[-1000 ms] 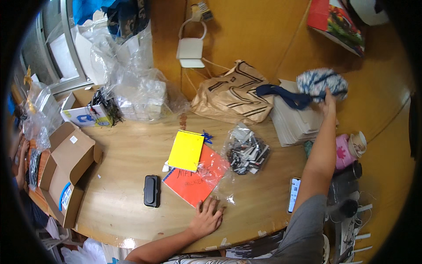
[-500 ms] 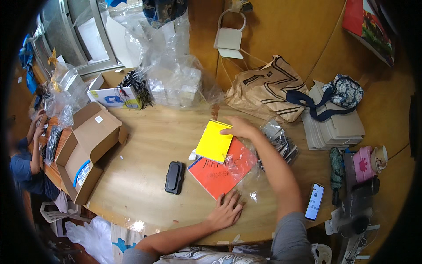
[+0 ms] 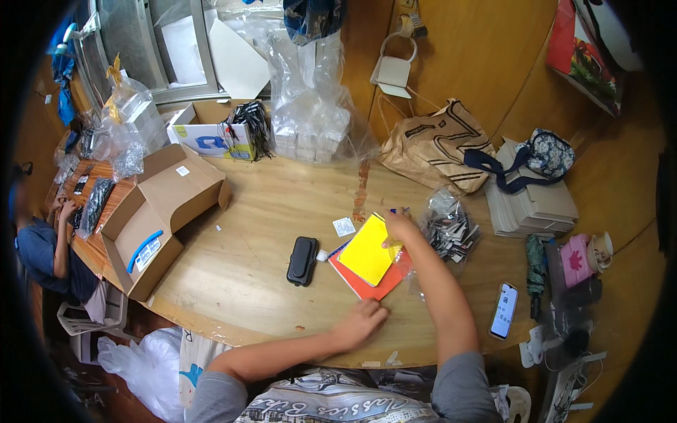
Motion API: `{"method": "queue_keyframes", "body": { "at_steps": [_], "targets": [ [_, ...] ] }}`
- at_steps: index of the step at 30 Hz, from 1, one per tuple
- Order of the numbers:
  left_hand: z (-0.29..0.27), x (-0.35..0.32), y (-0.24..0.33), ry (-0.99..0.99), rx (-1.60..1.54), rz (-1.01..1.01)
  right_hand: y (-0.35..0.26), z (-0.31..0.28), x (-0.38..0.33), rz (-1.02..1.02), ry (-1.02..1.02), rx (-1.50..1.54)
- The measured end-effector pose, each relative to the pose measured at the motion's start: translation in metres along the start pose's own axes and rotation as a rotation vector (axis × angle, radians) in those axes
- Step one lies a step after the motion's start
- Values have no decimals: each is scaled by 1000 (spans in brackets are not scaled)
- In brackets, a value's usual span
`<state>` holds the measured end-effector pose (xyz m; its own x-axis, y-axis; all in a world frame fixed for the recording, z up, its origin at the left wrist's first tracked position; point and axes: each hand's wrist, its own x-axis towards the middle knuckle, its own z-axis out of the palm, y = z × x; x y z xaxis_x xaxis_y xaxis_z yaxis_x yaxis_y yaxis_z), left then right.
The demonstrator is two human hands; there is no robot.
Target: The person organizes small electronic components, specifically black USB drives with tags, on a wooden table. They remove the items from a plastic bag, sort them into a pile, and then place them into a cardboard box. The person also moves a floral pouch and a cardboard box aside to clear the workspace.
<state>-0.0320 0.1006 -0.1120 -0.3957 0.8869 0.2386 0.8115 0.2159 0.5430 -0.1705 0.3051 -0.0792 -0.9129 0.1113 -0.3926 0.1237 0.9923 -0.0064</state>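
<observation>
My right hand has its thumb over the upper right edge of a yellow notebook and grips it. The notebook lies tilted over a red-orange folder, covering most of it. A small blue object, perhaps a pen, shows by the fingers of that hand. My left hand is close to the folder's near corner, its fingers curled in and slightly blurred; I see nothing in it. Clear plastic lies beside the folder, under my right forearm. A small white printed card lies just beyond the notebook.
A black case lies left of the folder. A bag of small packets and a phone are on the right. An open cardboard box stands at left. Behind are a paper bag and stacked cardboard. Another person sits far left.
The yellow notebook has slid toward me, over the folder, with my right hand, uncovering the white card. My left hand's fingers have gone from spread to curled. The whole view has shifted.
</observation>
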Motion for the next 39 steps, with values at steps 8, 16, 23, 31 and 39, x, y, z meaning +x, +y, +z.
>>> {"method": "queue_keyframes", "body": {
  "at_steps": [8, 16, 23, 31, 39],
  "targets": [
    [-51, 36, -44, 51, 339, -695, 27, 19, -27, 124, -5, 471],
    [-69, 12, -77, -456, -244, -645, -23, 7, -106, -169, 206, 696],
    [-120, -14, -52, -93, -494, -107, 21, 3, -240, -17, 732, 1344],
    [-91, 50, -139, 359, 29, -442, 131, 114, -198, 289, 1469, 2648],
    [-70, 107, -128, 112, 195, -837, 139, 123, -178, 182, 668, 2745]
  ]
}}
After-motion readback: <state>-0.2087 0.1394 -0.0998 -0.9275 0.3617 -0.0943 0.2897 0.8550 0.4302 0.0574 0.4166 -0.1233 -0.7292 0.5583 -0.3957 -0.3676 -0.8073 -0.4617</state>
